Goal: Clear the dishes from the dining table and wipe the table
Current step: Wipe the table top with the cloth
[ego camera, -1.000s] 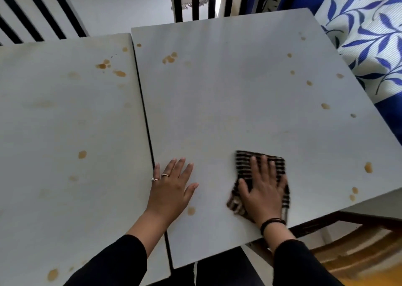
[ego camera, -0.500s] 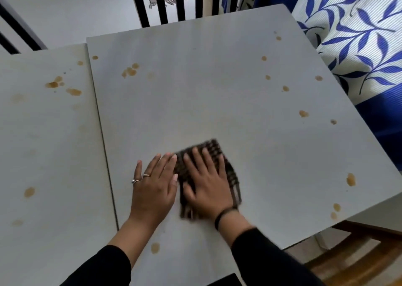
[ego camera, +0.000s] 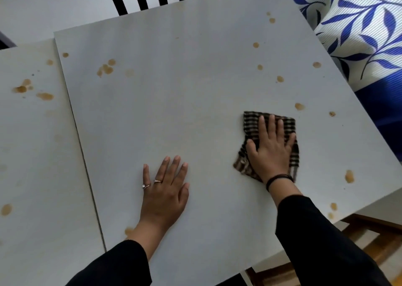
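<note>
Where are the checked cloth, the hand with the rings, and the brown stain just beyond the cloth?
checked cloth (ego camera: 250,123): head view, on its uncovered far-left corner.
left hand (ego camera: 165,196): head view, on the back of the hand, below the rings.
brown stain (ego camera: 299,106): head view, on the middle of the spot.

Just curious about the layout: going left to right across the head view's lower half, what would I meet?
Far-left brown spot → gap between tabletops → left hand → right hand flat on checked cloth → right-edge brown spot.
</note>
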{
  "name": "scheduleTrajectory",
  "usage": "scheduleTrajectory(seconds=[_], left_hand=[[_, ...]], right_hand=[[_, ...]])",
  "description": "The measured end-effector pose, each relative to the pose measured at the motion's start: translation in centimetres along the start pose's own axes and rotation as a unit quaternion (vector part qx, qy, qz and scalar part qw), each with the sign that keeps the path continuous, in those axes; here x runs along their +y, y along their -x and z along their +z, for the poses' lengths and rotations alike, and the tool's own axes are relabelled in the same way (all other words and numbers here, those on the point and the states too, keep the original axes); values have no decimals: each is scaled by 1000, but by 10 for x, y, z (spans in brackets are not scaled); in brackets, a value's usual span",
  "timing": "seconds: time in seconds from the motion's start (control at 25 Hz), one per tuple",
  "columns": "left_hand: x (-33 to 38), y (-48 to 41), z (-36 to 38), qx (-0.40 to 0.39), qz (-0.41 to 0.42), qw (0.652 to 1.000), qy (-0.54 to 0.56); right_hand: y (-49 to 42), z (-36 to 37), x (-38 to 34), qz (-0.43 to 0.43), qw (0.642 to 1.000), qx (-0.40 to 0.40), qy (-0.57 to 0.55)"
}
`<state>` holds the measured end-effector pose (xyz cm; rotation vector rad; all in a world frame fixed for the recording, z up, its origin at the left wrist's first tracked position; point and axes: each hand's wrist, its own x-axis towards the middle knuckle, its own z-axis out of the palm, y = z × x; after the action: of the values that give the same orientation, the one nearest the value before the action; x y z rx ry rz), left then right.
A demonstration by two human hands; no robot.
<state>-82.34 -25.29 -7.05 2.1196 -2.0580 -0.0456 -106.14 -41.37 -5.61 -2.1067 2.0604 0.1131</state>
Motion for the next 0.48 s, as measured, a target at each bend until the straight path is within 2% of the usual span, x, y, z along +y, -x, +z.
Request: scheduleTrajectory(seconds=[0.08,0.16,0.24,0.32,0.4,0.48], left_hand=[[0,-1,-1,0,-9,1000,0],[1,-1,-2,1,-12,1000,-2],[-1,0,-2,2,-11,1000,-5],[-1,0,-1,4,-9,1000,-5],[1,-1,-2,5,-9,1000,-3],[4,-2,-1,8,-7,1000,-4]], right_hand=[[-8,-1,-34,-37,999,-2,2],[12,4,-64,-108,994,-5,-3],[61,14,-77,-190,982,-5,-10],[120,26,-59,-239,971,-8,-18],[160,31,-16,-224,974,-21,-18],[165,23,34,-138,990,-22,-6]])
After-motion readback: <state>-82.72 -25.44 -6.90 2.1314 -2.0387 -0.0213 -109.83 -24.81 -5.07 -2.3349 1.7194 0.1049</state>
